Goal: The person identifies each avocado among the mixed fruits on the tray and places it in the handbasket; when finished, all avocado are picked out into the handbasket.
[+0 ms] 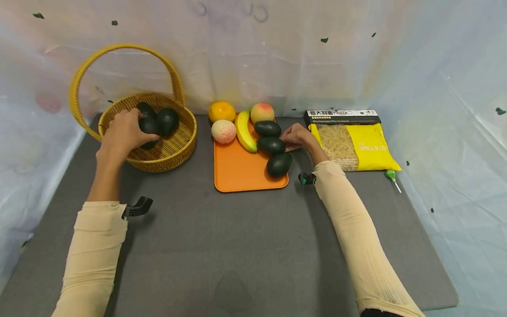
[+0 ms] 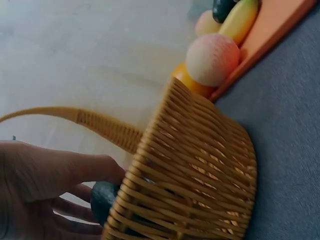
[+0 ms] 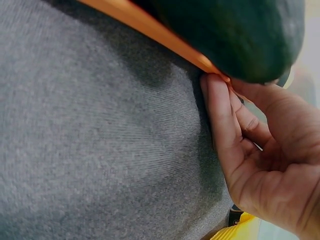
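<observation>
The black box (image 1: 343, 118) reads "PASTA", "Blackpepperflavorsauce"; yellow bag (image 1: 366, 147), "STATIME".

I see from my distant seat a grey table (image 1: 222, 237) — on its left side stands a woven basket (image 1: 170, 165), near the middle an orange tray (image 1: 237, 171). At right lie a black box (image 1: 343, 118), a yellow pasta bag (image 1: 368, 147) and a green lollipop (image 1: 391, 175).
</observation>
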Action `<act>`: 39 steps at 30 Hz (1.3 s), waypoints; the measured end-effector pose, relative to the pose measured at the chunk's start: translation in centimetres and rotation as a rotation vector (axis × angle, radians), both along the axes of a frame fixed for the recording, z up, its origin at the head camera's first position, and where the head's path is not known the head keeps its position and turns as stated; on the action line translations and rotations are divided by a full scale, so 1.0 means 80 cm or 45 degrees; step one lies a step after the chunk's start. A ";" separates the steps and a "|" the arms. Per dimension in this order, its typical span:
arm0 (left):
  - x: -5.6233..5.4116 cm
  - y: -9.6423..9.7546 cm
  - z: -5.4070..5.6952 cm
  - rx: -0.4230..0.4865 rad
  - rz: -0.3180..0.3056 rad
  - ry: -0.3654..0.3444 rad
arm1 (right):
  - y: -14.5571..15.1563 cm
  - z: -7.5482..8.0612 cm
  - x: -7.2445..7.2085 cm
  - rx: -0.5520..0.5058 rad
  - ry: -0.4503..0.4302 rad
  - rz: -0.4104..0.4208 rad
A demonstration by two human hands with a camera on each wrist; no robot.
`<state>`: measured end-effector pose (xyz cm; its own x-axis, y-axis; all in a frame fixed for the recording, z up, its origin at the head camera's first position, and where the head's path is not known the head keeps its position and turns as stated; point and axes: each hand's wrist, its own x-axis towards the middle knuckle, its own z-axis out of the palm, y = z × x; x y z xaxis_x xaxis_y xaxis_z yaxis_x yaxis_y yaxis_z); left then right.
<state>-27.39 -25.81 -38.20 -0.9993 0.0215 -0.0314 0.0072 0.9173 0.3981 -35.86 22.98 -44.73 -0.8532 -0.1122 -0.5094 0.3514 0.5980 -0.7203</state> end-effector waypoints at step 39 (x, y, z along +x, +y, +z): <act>0.002 -0.001 -0.025 -0.130 0.000 -0.080 | 0.000 -0.003 -0.001 -0.006 0.022 -0.013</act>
<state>-27.26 -25.91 -40.23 -0.9952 0.0148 -0.0963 -0.0151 0.9532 0.3020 -35.90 23.01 -44.97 -0.8631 -0.1060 -0.4937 0.3446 0.5910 -0.7294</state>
